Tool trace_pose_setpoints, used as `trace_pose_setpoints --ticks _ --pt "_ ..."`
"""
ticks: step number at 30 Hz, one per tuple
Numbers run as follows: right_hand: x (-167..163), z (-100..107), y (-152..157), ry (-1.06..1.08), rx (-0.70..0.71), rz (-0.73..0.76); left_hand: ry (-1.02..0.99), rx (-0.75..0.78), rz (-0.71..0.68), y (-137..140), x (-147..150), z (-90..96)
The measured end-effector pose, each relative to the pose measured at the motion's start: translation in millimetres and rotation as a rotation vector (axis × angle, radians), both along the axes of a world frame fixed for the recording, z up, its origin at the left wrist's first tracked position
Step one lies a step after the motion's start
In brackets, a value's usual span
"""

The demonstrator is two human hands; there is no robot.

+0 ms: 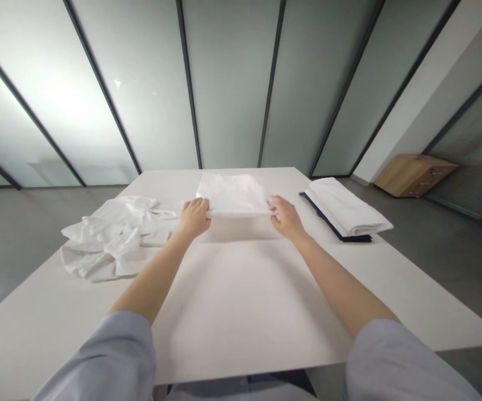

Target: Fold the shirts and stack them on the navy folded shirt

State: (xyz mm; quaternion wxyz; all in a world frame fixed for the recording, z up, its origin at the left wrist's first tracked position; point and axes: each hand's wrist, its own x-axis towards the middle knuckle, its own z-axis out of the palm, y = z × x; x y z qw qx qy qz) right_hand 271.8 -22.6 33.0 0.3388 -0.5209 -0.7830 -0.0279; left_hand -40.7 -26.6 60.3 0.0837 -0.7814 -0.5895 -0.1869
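Note:
A folded piece of white cloth is stretched between my two hands over the middle of the white table. Its near edge is raised, with a shadow on the tabletop below. My left hand is closed around the near left corner. At the near right corner, my right hand pinches the cloth between thumb and fingers. Whether the cloth is a garment I cannot tell. Just left of my left hand lies a crumpled heap of white fabric.
On the table's right side, a folded white cloth rests on a dark folded item. Frosted glass panels stand behind the table. A wooden cabinet is on the floor at the far right.

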Motion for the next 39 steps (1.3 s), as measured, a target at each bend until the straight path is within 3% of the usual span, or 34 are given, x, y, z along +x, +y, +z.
trace_pose_setpoints --ticks 3,7,12,16,20,23,26,28,33,36,39 --pt "2 -43 -12 -0.013 -0.21 0.125 0.056 -0.197 -0.021 -16 -1 -47.9" --pt "8 -68 -14 0.094 -0.309 0.135 -0.028 -0.283 0.007 -25 -8 -73.2" --pt "18 -80 -5 0.095 -0.213 0.215 -0.189 -0.231 -0.173 -17 -28 -77.9" --pt "20 -84 -1 0.117 -0.238 0.23 -0.348 -0.269 -0.137 -11 -36 -78.2" --pt "19 -80 -5 0.282 -0.337 0.182 -0.66 -0.301 -0.044 -10 -38 -74.6" --pt "20 -78 -11 0.322 -0.373 0.202 -0.815 -0.371 -0.08 -11 -40 -72.6" --pt "21 -78 -12 0.219 -0.286 0.303 -0.739 -0.448 -0.219 -9 -42 -73.3" --pt "22 -79 -10 0.138 -0.234 0.324 -0.637 -0.404 -0.269 -6 -43 -75.6" --pt "21 -86 -3 0.135 -0.135 0.31 -0.505 -0.266 -0.225 0 -40 -83.7" --pt "19 -88 -4 0.234 -0.164 0.32 -0.593 -0.252 -0.2 -1 -40 -86.3" --pt "17 -84 -10 0.313 -0.272 0.292 -0.695 -0.356 -0.196 -2 -39 -87.5"
